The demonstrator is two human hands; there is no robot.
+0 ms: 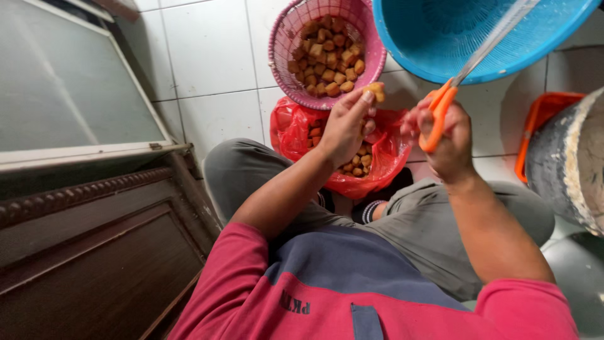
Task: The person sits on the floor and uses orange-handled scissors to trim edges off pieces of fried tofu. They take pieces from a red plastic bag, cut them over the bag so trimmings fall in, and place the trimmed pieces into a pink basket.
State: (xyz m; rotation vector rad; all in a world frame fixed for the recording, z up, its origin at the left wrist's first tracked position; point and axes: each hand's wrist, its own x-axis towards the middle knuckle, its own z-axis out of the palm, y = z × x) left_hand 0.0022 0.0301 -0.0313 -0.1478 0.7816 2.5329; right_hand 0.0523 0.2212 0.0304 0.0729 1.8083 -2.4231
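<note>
Work stood part-done: left hand (343, 129) pinched one golden-brown fried cube (376, 91), right hand (448, 135) gripped orange-handled scissors (440, 110); pink woven basket (371, 60) well filled, red plastic bag (384, 173) not emptied.

Left hand (345, 129) is raised, fingertips pinched together, forearm bare and angled up; right hand (448, 135) is curled tight, fingers hooked, wrist bent, beside the left

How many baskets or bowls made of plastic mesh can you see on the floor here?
2: a pink basket of fried tofu cubes at top centre, and a blue basket at top right, partly cut off by the frame. Others may lie out of view.
</note>
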